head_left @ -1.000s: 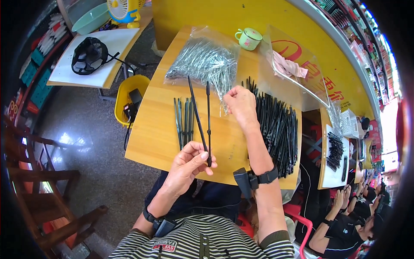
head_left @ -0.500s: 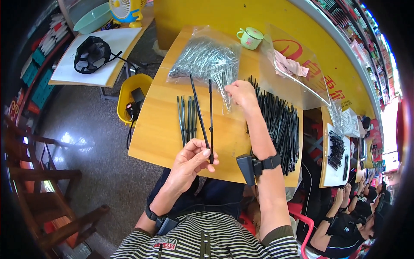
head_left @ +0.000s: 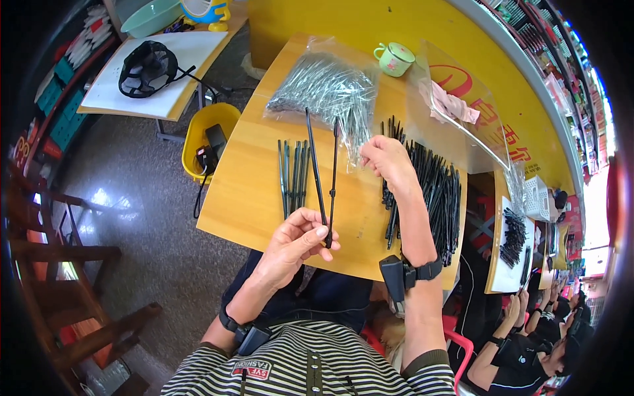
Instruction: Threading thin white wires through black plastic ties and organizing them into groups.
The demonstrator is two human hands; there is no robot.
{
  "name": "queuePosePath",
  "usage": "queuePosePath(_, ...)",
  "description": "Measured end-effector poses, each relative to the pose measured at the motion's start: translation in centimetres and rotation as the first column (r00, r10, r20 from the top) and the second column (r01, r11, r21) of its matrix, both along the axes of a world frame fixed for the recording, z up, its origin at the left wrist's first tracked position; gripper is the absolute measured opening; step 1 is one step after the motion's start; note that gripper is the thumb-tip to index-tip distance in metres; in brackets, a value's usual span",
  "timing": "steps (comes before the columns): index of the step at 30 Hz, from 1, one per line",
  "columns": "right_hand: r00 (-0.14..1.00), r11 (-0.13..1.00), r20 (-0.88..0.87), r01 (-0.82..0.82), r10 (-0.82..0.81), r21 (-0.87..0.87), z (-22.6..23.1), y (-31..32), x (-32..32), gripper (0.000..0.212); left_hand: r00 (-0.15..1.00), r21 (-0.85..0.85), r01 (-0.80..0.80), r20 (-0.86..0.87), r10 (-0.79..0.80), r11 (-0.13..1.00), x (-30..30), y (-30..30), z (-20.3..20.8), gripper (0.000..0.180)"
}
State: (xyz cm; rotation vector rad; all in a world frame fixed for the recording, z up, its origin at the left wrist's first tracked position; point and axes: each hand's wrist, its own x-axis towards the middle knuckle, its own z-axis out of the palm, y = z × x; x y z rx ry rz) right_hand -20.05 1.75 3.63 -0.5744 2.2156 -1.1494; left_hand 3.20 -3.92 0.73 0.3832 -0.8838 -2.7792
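Observation:
My left hand (head_left: 300,239) pinches a pair of thin black rods (head_left: 317,173) at their lower ends. The rods stand upright and spread apart slightly toward the top. My right hand (head_left: 391,164) is closed, with its fingertips at the lower right of a clear plastic bag (head_left: 281,99). Thin silvery strips (head_left: 353,125) fill the bag and spill from its corner. Whatever those fingertips hold is too small to make out. Left of the held pair, several black rods (head_left: 292,175) lie side by side on the wooden table (head_left: 247,198).
A big pile of black rods (head_left: 432,191) lies on the table's right. Behind are a green lidded mug (head_left: 396,59) and a pink cloth (head_left: 456,107) by a clear sheet. A yellow bin (head_left: 193,142) stands left of the table. People sit at the right.
My right hand has drawn back a little to the right, away from the silvery strips. The two rods in my left hand now stand closer together. The whole view has shifted slightly.

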Motion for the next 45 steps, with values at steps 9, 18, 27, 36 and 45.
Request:
queuePosePath(9, 0.979, 0.999, -0.198, 0.035, -0.041, -0.031, -0.6, -0.5, 0.7, 0.013, 0.999, -0.025, 0.009, 0.034, -0.008, 1.000, -0.4, 0.2, -0.1, 0.011)
queuePosePath(18, 0.998, 0.997, 0.054, -0.026, 0.030, -0.073, 0.0, 0.4, 3.5, 0.014, 0.997, -0.036, -0.039, 0.062, 0.041, 0.999, 0.0, -0.5, -0.2, 0.010)
queuePosePath(27, 0.989, 0.997, 0.143, -0.020, 0.031, -0.077, 1.9, 3.8, 6.2, 0.013, 0.992, -0.056, -0.097, 0.072, 0.101, 0.994, 0.1, -0.2, 0.5, 0.011)
queuePosePath(36, 0.973, 0.956, 0.231, 0.075, -0.008, -0.285, 1.6, 8.1, 8.7, 0.015, 0.993, -0.065, -0.072, 0.087, 0.077, 0.995, -0.3, 1.1, 0.5, 0.013)
queuePosePath(45, 0.872, 0.713, 0.489, 0.322, 0.033, -0.623, 3.2, 10.1, 10.8, 0.009, 0.985, -0.174, 0.171, 0.034, -0.167, 0.970, -1.1, 2.6, 2.8, 0.029)
